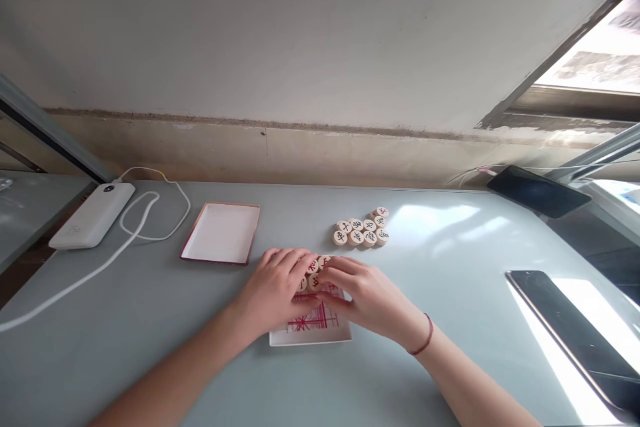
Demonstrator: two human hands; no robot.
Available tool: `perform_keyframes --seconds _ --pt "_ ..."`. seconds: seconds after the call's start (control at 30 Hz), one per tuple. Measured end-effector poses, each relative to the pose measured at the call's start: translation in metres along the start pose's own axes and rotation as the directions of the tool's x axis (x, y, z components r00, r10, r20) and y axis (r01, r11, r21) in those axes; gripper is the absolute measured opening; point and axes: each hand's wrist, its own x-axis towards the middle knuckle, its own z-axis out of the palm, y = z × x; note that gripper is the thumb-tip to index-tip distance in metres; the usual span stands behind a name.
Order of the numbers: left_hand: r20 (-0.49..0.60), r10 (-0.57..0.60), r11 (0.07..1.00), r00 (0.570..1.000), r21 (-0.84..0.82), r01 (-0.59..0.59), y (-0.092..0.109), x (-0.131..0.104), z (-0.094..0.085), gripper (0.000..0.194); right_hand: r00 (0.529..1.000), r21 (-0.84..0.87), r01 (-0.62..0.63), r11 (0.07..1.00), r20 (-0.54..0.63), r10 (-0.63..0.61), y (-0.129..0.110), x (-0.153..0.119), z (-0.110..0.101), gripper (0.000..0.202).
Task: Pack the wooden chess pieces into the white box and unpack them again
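A shallow white box (311, 340) with red lines printed on its inside floor stands in front of me. Round wooden Chinese chess pieces (313, 265) with red characters sit in its far half. My left hand (280, 283) curls over the box's left side, its fingers wrapped against the pieces there. From the right, my right hand (367, 290) reaches in with fingers and thumb bent around pieces at that side. Both hands hide some of the pieces and part of the box. Behind the box, stacked Chinese chess pieces (355, 237) with mostly black characters form a cluster.
An open box lid (220, 233) lies to the left. A white power bank (93, 217) with a white cable (107, 260) is at the far left. One phone (575, 340) lies at right, and a dark device (537, 190) leans at the back right. A wall (300, 47) rises behind the table.
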Motion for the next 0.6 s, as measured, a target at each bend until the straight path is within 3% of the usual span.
perform_keyframes --seconds 0.07,0.13,0.2,0.27,0.33,0.4,0.5,0.6 --pt "-0.004 0.012 0.999 1.0 0.039 -0.012 0.001 0.002 -0.001 0.047 0.995 0.078 -0.072 0.994 -0.06 0.077 0.01 0.0 -0.012 0.015" --pt "0.005 0.039 0.997 0.999 0.069 -0.04 0.002 0.004 -0.002 0.04 0.956 0.071 -0.217 0.974 -0.189 0.226 0.027 0.001 -0.028 0.019" --pt "0.014 0.07 0.994 0.997 0.079 -0.071 0.003 0.005 -0.003 0.032 0.848 -0.007 -0.437 0.899 -0.335 0.41 0.049 0.005 -0.044 0.023" --pt "0.011 0.086 0.993 0.996 0.081 -0.087 0.002 0.004 -0.003 0.031 0.715 -0.109 -0.66 0.743 -0.394 0.578 0.072 0.011 -0.057 0.027" --pt "-0.001 0.092 0.992 0.996 0.089 -0.092 0.001 0.003 -0.002 0.031 0.625 -0.175 -0.777 0.605 -0.323 0.71 0.091 0.019 -0.065 0.035" --pt "-0.012 0.097 0.991 0.995 0.097 -0.095 0.0 0.002 -0.001 0.03 0.576 -0.231 -0.814 0.534 -0.194 0.794 0.104 0.028 -0.069 0.041" --pt "-0.018 0.095 0.991 0.995 0.096 -0.093 0.0 0.0 0.0 0.031 0.562 -0.296 -0.799 0.524 -0.057 0.825 0.115 0.041 -0.068 0.036" --pt "-0.02 0.094 0.99 0.995 0.106 -0.091 0.0 -0.001 0.0 0.031 0.581 -0.317 -0.776 0.546 -0.021 0.814 0.121 0.051 -0.065 0.022"
